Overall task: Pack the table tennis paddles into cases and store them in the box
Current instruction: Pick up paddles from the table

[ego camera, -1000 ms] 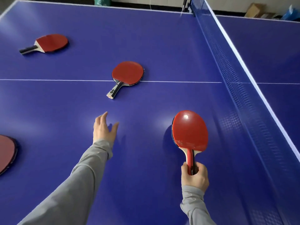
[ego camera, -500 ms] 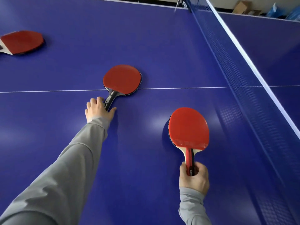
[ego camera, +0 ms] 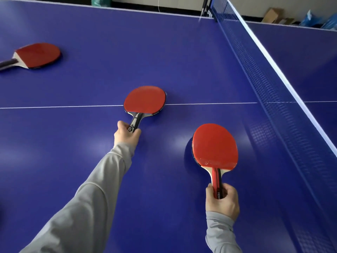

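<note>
The left hand (ego camera: 127, 134) reaches far forward and its fingers are curled around the dark handle of the middle paddle (ego camera: 145, 101). This paddle lies flat on the blue tabletop (ego camera: 182, 57), red side up, and its blade covers the white centre line (ego camera: 54, 107). The right hand (ego camera: 222, 199) grips the red and black handle of the near paddle (ego camera: 214, 147), which is held above the tabletop with the red face up; its shadow falls just under the blade. A third paddle (ego camera: 37, 55) lies far to the left, well apart from both hands. The net (ego camera: 273, 92) runs along the right side. No case and no box are in view.
</note>
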The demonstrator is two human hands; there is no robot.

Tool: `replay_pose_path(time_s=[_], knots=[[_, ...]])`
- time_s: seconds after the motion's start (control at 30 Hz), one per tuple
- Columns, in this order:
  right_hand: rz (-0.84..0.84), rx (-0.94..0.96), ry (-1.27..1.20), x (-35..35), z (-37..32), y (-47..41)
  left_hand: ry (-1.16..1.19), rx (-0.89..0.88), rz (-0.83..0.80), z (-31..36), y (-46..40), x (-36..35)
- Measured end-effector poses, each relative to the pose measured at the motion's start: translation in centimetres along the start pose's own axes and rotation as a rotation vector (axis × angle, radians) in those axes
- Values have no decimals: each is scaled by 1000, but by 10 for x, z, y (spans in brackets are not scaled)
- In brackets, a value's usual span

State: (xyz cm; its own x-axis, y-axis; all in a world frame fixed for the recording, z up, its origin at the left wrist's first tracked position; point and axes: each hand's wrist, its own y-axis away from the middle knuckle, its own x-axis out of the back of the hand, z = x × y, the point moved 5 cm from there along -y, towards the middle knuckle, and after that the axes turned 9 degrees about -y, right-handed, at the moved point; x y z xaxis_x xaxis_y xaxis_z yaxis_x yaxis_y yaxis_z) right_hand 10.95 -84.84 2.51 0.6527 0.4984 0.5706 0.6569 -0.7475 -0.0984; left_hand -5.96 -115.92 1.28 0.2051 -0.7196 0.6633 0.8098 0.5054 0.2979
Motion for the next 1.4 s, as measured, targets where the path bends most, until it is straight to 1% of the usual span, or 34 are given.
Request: replay_pose_path(time_s=[0.13, 0.23, 0.37, 0.5, 0.67, 0.83, 0.97, 1.03, 1.1, 1.13, 1.27, 1.4], knots=[[-18, 2, -5, 20, 4, 7, 76, 48, 50, -20, 53, 8], [-41, -14, -11, 39, 11, 16, 124, 90, 80, -45, 114, 11], [-79, -16, -12, 71, 27, 31, 140, 149, 78, -83, 207, 9], [-129, 11, -8, 108, 40, 48, 165, 289, 70, -117, 300, -2], [-192, 8, -14, 139, 59, 68, 178, 350, 88, -138, 369, -18], [-252, 50, -23, 159, 66, 84, 178, 385, 53, -146, 412, -36], [-292, 76, -37, 165, 63, 100, 171, 403, -56, -147, 423, -47], [-310, 95, -46, 164, 59, 108, 200, 360, -104, -149, 425, -47], [-331, 98, -55, 161, 55, 117, 256, 301, -149, -150, 426, -45], [-343, 98, -56, 159, 54, 121, 306, 299, -171, -153, 427, -44], [-383, 93, -58, 146, 46, 141, 553, 353, -272, -161, 423, -42], [-421, 66, -61, 132, 41, 162, 652, 353, -339, -162, 419, -38]])
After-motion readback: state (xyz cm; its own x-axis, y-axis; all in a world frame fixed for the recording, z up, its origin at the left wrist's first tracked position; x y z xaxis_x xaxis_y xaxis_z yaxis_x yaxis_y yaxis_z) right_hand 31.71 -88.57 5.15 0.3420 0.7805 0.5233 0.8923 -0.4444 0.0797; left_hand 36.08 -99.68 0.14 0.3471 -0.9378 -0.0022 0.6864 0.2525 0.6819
